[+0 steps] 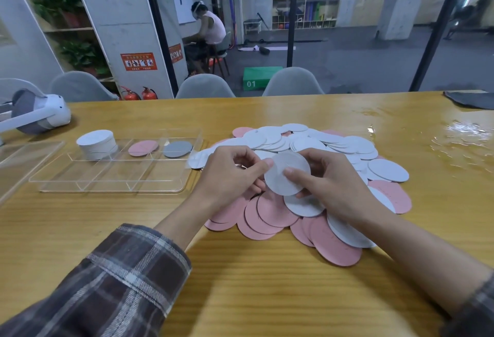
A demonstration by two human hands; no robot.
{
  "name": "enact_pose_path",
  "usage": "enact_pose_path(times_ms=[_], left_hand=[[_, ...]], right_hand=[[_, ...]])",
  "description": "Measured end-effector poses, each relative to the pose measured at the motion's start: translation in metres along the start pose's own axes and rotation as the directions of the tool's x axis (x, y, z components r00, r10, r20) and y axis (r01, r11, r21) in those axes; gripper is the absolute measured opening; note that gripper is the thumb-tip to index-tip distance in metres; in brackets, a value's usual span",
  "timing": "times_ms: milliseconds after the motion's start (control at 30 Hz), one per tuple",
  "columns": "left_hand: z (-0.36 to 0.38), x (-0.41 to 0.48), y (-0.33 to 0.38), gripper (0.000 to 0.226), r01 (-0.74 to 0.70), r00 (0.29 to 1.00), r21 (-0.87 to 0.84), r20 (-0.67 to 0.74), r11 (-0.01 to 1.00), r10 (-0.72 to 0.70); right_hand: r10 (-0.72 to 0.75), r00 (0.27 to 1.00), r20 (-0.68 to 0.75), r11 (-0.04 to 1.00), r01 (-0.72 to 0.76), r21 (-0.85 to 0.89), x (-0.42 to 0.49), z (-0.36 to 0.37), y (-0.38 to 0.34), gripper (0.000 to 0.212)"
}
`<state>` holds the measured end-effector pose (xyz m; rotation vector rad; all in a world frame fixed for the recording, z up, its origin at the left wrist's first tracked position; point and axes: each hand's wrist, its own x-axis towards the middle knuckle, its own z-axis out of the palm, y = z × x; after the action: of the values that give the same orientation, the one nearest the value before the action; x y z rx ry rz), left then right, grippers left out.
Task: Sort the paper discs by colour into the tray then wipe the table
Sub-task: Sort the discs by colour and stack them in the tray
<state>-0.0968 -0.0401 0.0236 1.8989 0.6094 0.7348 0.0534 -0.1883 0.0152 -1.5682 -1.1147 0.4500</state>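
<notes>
A heap of white and pink paper discs (315, 147) lies on the wooden table in front of me. Above its near side, both hands hold one white disc (280, 176): my left hand (230, 176) pinches its left edge and my right hand (328, 181) grips its right side with the thumb on its face. To the left stands a clear divided tray (112, 187). Its back compartments hold a stack of white discs (96, 144), a pink disc (143, 148) and a grey disc (177, 149).
A white and grey headset (40, 113) rests at the table's far left. A clear lid (21, 160) lies left of the tray. Spilled water (465, 133) shines at the right, with a dark cloth (470, 99) at the far right corner. Grey chairs stand behind the table.
</notes>
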Motion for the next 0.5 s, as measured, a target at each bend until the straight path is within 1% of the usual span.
enact_pose_path(times_ms=[33,67,133,167,200,267,333,400,500], left_hand=[[-0.002,0.001,-0.002,0.028,-0.028,0.999,0.054,-0.034,0.998,0.03],[-0.005,0.004,-0.005,0.025,-0.079,0.992,0.145,-0.084,0.986,0.092],[-0.012,0.009,-0.013,0.015,-0.154,0.963,0.334,-0.161,0.93,0.218],[-0.015,0.012,-0.018,0.013,-0.154,0.958,0.401,-0.163,0.903,0.236],[-0.017,0.014,-0.024,0.022,-0.125,0.968,0.454,-0.139,0.882,0.208],[-0.018,0.018,-0.035,0.051,-0.03,0.995,0.515,-0.063,0.857,0.073],[-0.016,0.019,-0.04,0.07,0.029,0.999,0.579,-0.003,0.815,-0.033],[-0.015,0.019,-0.041,0.077,0.053,0.996,0.605,0.021,0.794,-0.082],[-0.018,0.021,-0.041,0.075,0.071,0.995,0.592,0.01,0.803,-0.095]], right_hand=[[-0.016,1.0,-0.016,0.999,0.015,-0.05,0.0,-0.001,0.001,0.007],[-0.028,0.999,-0.031,0.996,0.026,-0.08,0.0,-0.001,0.002,0.005],[-0.037,0.998,-0.042,0.996,0.033,-0.084,0.001,-0.003,0.003,0.003],[-0.037,0.999,-0.04,0.996,0.034,-0.078,0.001,-0.003,0.003,0.002],[-0.039,0.999,-0.035,0.997,0.036,-0.075,0.0,-0.004,0.003,0.003],[-0.04,0.999,-0.027,0.996,0.038,-0.082,0.0,-0.004,0.003,0.003],[-0.036,0.999,-0.024,0.995,0.034,-0.089,0.0,-0.004,0.004,0.003],[-0.035,0.999,-0.022,0.995,0.033,-0.098,0.0,-0.004,0.004,0.003],[-0.036,0.999,-0.025,0.994,0.033,-0.103,0.001,-0.004,0.003,0.002]])
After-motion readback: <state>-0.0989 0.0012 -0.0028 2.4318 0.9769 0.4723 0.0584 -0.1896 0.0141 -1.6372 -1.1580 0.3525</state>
